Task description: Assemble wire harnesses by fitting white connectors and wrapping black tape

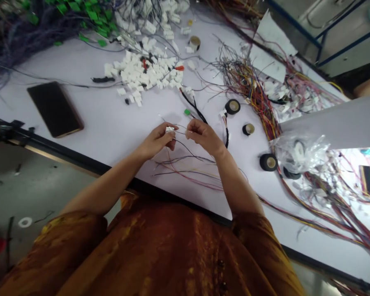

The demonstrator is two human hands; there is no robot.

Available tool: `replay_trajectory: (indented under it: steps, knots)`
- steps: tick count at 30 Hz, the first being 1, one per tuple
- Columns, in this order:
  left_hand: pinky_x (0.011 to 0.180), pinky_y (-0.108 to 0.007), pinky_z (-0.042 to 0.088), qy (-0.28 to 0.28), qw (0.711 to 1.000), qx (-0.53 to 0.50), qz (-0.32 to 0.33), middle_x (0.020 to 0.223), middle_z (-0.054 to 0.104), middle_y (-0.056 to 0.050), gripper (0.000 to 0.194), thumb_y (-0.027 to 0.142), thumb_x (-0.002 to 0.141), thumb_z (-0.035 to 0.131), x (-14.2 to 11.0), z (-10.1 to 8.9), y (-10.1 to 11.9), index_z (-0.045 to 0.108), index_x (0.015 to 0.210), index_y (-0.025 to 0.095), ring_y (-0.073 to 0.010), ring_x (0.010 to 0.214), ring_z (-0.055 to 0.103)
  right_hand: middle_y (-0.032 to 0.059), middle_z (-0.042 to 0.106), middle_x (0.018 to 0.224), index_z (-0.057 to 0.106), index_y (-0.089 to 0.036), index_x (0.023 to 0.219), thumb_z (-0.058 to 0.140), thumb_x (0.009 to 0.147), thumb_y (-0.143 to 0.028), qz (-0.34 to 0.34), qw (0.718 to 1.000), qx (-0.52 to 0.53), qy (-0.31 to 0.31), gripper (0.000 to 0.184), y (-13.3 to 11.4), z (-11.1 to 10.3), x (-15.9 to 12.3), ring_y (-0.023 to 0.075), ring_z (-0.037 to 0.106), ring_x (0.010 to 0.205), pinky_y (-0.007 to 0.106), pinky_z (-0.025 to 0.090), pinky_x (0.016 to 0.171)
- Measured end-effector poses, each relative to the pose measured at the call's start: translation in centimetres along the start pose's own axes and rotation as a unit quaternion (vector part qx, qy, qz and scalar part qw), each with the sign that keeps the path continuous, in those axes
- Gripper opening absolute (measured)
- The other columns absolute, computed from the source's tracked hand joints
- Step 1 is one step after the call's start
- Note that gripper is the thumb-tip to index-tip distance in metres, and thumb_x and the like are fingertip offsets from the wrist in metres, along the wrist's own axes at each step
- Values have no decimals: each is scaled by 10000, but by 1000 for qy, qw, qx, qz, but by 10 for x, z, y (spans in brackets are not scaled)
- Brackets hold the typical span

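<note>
Between the thumb and fingers of my left hand is a small white connector housing. My right hand, just to its right, pinches a thin wire that runs across the gap to the connector. Whether its tip sits inside the housing is too small to tell. A dark wire trails from below the left hand toward the right forearm. Loose red, yellow and dark wires lie on the table under both hands. A green connector rests just beyond my right hand.
Beyond the hands lies a pile of white connectors. A phone lies at left. Tape rolls and a plastic bag are at right, beside a long wire bundle. Green connectors fill the far left. The table's dark edge runs before me.
</note>
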State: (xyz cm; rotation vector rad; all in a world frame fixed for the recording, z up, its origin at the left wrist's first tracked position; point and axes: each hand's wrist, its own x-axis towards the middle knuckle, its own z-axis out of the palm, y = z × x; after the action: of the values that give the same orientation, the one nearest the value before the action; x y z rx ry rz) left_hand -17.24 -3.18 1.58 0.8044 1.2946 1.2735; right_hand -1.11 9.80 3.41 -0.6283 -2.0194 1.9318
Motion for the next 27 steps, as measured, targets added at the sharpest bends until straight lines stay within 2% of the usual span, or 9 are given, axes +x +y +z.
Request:
replay_trajectory:
  steps: [5, 8, 11, 13, 15, 17, 19, 23, 27]
  knots:
    - [515, -214, 432, -7, 1000, 19, 4, 536, 442, 88, 218, 322, 901, 588, 28, 9, 13, 533, 1046, 169, -77, 480, 445, -49, 573, 691, 526, -195, 815, 714, 845, -409, 30, 995, 86, -36, 287, 2, -2, 2, 59, 314, 550, 221, 222, 509]
    - [497, -205, 402, 13, 999, 41, -3, 536, 427, 83, 218, 352, 917, 579, 38, 12, 15, 545, 1029, 167, -77, 476, 428, -39, 579, 676, 549, -187, 814, 721, 856, -382, 21, 989, 127, -69, 264, 2, -7, 2, 65, 394, 577, 219, 268, 542]
    - [490, -211, 399, 6, 1000, -1, -19, 564, 405, 79, 274, 420, 929, 568, 42, 12, 14, 545, 1038, 170, -75, 474, 397, -42, 560, 668, 547, -192, 828, 721, 859, -377, 11, 984, 159, -84, 256, 0, -15, 1, 72, 437, 602, 221, 296, 567]
    - [489, -222, 413, -7, 998, -59, -33, 603, 408, 73, 307, 462, 929, 558, 40, 10, 12, 538, 1046, 179, -70, 472, 361, -49, 541, 665, 533, -199, 840, 712, 861, -387, 10, 986, 152, -63, 260, 1, -20, 3, 72, 423, 592, 222, 288, 561]
    - [488, -226, 421, -22, 994, -92, -46, 628, 416, 68, 311, 452, 909, 590, 38, 6, 12, 538, 1060, 186, -68, 474, 350, -56, 522, 659, 508, -206, 830, 699, 858, -396, 12, 994, 112, -3, 270, 3, -23, 7, 72, 408, 587, 223, 284, 556]
    - [487, -221, 422, -31, 994, -93, -54, 625, 409, 74, 320, 420, 883, 637, 36, 3, 11, 544, 1081, 188, -66, 472, 351, -61, 509, 657, 482, -210, 811, 683, 849, -398, 15, 996, 63, 63, 278, 8, -24, 12, 73, 400, 591, 222, 287, 553]
    - [470, -214, 417, -18, 995, -84, -42, 611, 411, 78, 348, 448, 870, 659, 36, 1, 9, 556, 1070, 182, -64, 462, 354, -61, 510, 661, 464, -211, 795, 676, 835, -403, 16, 996, 35, 84, 289, 11, -20, 18, 74, 407, 601, 221, 293, 555]
    - [423, -201, 403, 59, 996, -67, 16, 579, 455, 75, 416, 560, 839, 673, 41, 0, 4, 579, 954, 172, -58, 430, 382, -54, 572, 665, 444, -213, 810, 659, 840, -428, 25, 999, 44, 5, 305, 13, -10, 28, 66, 389, 568, 222, 286, 548]
    - [408, -194, 391, 72, 996, -37, 32, 567, 461, 79, 409, 560, 841, 678, 44, -3, 1, 591, 928, 170, -50, 403, 389, -42, 642, 683, 413, -218, 827, 615, 869, -404, 50, 994, 74, -60, 278, 5, -4, 37, 51, 346, 513, 221, 238, 516]
